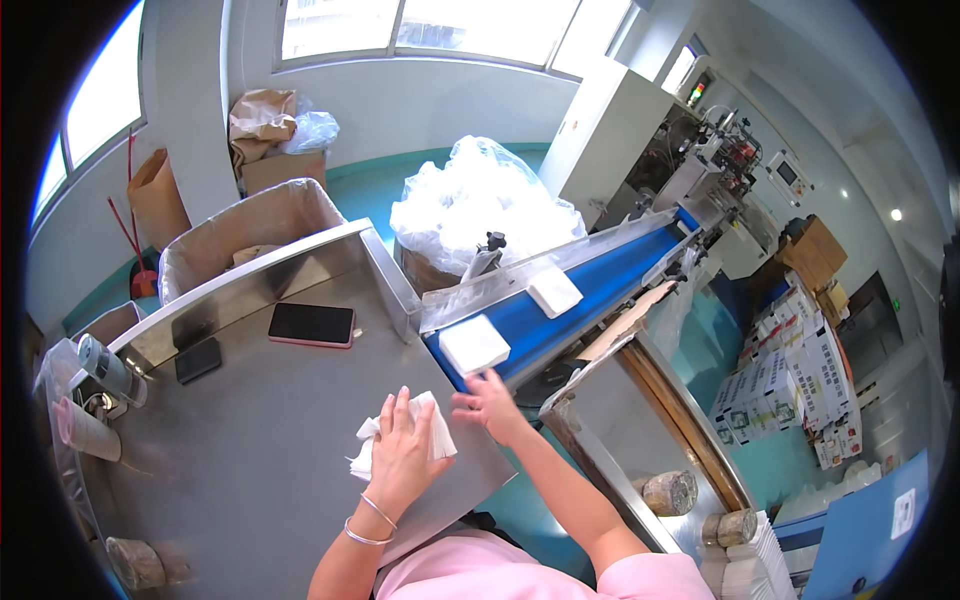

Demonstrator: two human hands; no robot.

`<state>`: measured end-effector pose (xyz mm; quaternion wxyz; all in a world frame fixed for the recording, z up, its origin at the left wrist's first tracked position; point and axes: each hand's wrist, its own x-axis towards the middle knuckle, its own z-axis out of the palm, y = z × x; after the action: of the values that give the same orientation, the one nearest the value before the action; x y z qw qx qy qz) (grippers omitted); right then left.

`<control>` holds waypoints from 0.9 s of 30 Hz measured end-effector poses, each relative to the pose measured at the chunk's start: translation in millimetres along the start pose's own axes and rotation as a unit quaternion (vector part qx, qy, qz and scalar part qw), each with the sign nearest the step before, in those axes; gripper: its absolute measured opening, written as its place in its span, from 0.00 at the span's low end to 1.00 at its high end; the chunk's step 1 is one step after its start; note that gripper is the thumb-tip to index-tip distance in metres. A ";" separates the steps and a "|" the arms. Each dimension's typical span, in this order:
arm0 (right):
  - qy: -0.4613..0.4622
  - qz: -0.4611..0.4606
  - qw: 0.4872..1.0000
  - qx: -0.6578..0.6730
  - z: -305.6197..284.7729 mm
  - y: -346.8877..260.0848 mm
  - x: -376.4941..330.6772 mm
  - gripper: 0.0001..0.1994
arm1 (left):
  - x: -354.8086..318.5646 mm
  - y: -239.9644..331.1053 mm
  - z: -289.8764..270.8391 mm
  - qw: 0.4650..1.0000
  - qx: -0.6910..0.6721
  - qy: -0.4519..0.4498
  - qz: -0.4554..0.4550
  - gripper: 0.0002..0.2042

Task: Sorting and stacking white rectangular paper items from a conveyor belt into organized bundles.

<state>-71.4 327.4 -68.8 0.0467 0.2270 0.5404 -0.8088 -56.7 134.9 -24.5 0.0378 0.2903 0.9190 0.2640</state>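
The left hand (400, 452) lies flat, fingers spread, pressing a white napkin stack (432, 436) on the steel table (260, 440). The right hand (488, 400), open and empty, reaches toward the blue belt (590, 285), fingertips just short of a white pack (473, 344). Farther along lies a second pack (553, 292). A phone (311, 325) rests farther back on the table.

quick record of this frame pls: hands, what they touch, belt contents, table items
left hand: flat on a white tissue stack on the steel table
right hand: open, at the edge of the blue belt, holding nothing
belt contents: two white stacks, near and far
table items: phone with pink edge, small dark phone
behind belt: clear bag of plastic
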 end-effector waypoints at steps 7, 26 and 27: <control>-0.167 0.004 0.941 -0.293 2.9 23.4 1.8 0.19 | 4.4 1.4 5.4 0.998 -0.021 0.051 0.030 0.40; -0.125 -0.051 0.958 -0.253 13.7 29.3 -10.0 0.17 | 3.6 3.8 5.7 0.994 -0.066 0.076 0.044 0.42; -0.126 -0.051 0.958 -0.253 15.7 28.8 -9.9 0.17 | 3.2 3.0 5.5 0.994 -0.065 0.076 0.042 0.42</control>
<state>-58.3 299.8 -84.4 0.1289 0.0757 0.7278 -0.6693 -56.6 141.3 -27.5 -0.0251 0.3050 0.8869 0.3460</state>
